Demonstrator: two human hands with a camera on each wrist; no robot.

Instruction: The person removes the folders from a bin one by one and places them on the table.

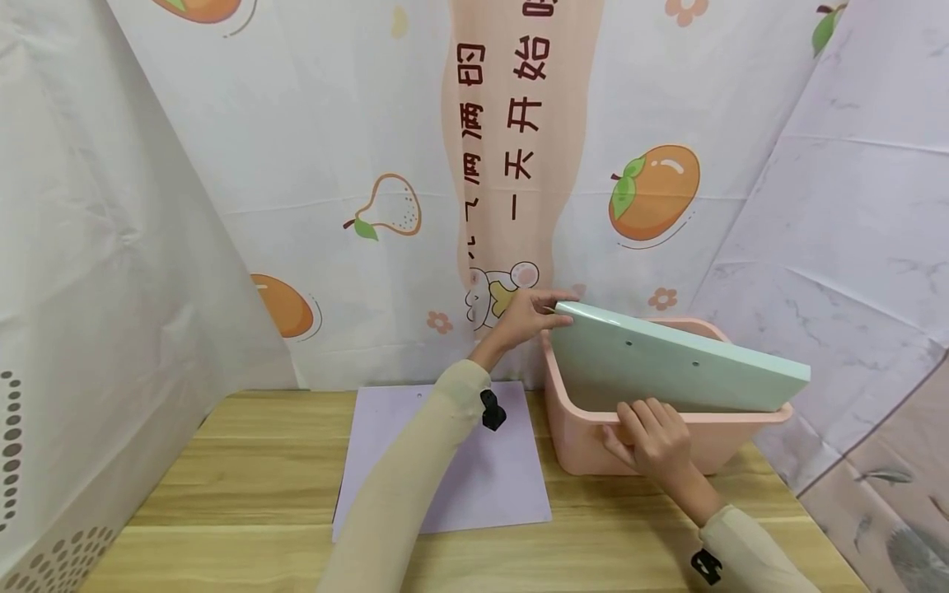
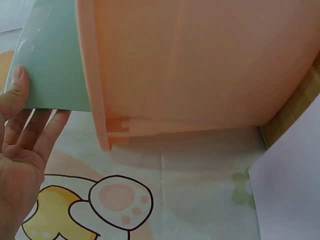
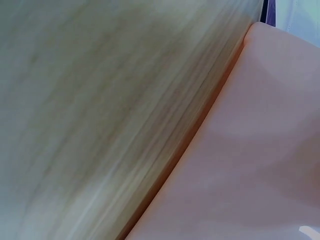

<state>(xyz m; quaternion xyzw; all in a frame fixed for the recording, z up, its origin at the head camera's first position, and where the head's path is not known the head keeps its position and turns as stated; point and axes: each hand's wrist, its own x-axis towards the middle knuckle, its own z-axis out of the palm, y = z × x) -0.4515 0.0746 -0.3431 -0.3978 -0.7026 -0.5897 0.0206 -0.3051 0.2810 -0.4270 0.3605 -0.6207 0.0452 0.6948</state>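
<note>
A mint-green file binder (image 1: 638, 366) stands tilted inside a pink plastic bin (image 1: 582, 441), its top edge above the rim and two small rivets on its side. My left hand (image 1: 525, 317) pinches the binder's upper left corner; in the left wrist view the thumb lies on its green face (image 2: 55, 65) and the other fingers go behind its edge. At the bin's front rim, my right hand (image 1: 656, 441) grips with fingers over the edge and thumb on the outside. The right wrist view shows only the bin's pink wall (image 3: 250, 150) and wood, with the hand out of sight.
A flat lilac binder (image 1: 489, 486) lies on the wooden table (image 1: 245, 478) left of the bin, partly under my left forearm. Behind the table hangs a printed fabric curtain (image 1: 334, 107), close to the bin's back. A white perforated panel (image 1: 44, 527) stands at lower left.
</note>
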